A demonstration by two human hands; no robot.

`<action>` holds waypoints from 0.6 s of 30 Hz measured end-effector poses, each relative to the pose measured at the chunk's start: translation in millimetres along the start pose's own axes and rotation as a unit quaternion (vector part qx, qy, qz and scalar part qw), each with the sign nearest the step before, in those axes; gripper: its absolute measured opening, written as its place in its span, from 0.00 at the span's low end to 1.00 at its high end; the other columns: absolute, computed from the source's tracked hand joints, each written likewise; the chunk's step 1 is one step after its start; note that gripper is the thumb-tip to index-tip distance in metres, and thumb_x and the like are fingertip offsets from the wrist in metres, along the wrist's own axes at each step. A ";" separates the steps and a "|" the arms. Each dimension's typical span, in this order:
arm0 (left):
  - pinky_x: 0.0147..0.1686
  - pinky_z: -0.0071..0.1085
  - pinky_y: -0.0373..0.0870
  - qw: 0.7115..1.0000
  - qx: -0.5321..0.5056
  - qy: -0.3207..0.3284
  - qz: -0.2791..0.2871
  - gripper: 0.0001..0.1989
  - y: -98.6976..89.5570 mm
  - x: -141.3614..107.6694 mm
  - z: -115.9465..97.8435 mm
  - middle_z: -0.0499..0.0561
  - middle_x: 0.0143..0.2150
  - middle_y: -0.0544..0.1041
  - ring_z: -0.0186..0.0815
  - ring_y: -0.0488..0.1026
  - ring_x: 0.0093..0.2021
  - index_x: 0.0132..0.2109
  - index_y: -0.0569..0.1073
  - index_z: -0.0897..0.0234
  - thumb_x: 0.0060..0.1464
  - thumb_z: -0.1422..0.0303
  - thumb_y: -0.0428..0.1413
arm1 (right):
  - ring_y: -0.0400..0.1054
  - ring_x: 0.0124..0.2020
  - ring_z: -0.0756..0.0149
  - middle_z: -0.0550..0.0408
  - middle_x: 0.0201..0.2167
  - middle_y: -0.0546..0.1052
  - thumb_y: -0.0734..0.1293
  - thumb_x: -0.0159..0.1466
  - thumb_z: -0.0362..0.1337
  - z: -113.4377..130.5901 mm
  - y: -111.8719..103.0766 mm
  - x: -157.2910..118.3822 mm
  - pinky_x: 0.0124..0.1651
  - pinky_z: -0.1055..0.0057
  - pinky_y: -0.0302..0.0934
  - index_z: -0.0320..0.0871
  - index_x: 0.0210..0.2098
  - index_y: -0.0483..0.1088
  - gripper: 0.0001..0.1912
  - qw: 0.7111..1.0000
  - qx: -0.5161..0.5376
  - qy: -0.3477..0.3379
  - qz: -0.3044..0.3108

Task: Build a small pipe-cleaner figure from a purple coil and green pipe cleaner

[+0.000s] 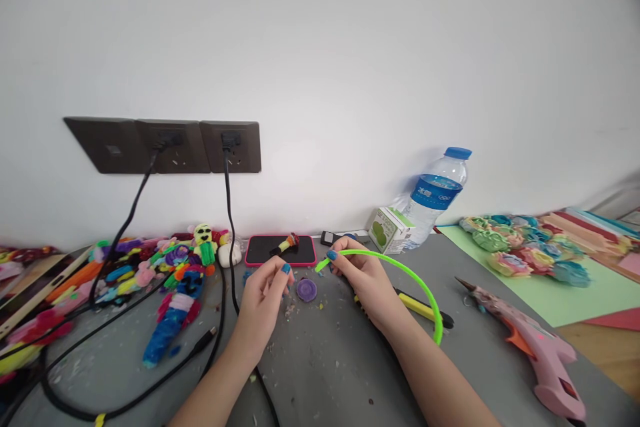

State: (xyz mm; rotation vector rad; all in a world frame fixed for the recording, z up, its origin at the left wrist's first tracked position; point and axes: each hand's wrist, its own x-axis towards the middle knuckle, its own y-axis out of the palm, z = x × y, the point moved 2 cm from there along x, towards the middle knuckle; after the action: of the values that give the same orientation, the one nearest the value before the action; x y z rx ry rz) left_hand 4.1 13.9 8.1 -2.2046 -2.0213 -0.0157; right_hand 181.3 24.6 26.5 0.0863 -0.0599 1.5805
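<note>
A bright green pipe cleaner [411,273] is pinched near one end between the thumb and finger of my right hand [364,281]; its long part arcs over the hand and down to the right. My left hand [264,300] is level with it, thumb pressed to curled fingers, and I cannot make out whether anything is between them. A purple round disc [307,290] lies on the grey table between both hands. Behind it is a pink-edged phone [257,250] with a small pipe-cleaner piece [285,244] on top. Yellow-and-black cutters [419,307] lie partly hidden behind my right wrist.
Colourful pipe-cleaner pieces [135,267] and a blue figure [173,327] crowd the left, crossed by black cables [227,213]. A juice carton [389,230] and a water bottle [435,193] stand by the wall. A pink glue gun [535,353] and paper flowers [525,247] lie right.
</note>
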 end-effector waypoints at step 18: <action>0.35 0.29 0.67 0.999 -0.011 0.035 -0.007 0.11 -0.4 3.5 3.4 0.56 0.47 0.73 0.41 0.71 0.45 0.34 0.77 0.62 0.58 0.63 0.52 | 0.61 0.26 0.70 0.60 0.23 0.68 0.75 0.51 0.48 -11.0 -1.6 2.8 0.32 0.72 0.55 0.43 0.28 0.65 0.19 0.995 0.096 0.026 -0.001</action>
State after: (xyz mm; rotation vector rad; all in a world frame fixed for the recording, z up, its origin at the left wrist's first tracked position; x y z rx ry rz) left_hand 3.7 17.8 5.1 -2.1712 -2.0080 -0.1156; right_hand 182.7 28.5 15.8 0.1958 0.1341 1.5824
